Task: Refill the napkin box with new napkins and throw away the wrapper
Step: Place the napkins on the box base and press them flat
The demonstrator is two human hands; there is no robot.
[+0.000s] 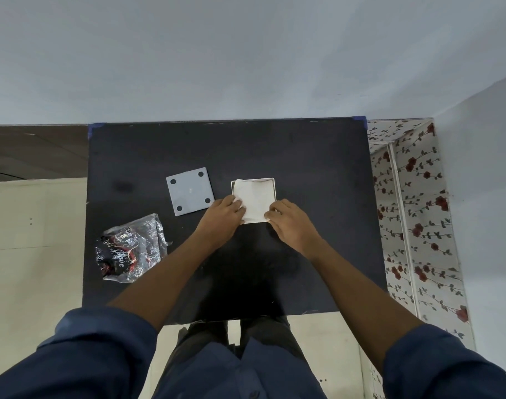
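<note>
At the lower left of the black tabletop (303, 156) lies a crumpled clear plastic wrapper with black and red print (129, 249), apart from everything else. Right of it, nearer the frame's centre, a flat grey square lid with four dark round pads (190, 190) rests on the table. The left hand (223, 216) presses curled fingers on the left edge of the white napkin stack (256, 198), which sits in the white square napkin box (274, 185) at centre. The right hand (289, 223) pinches the stack's near right corner.
</note>
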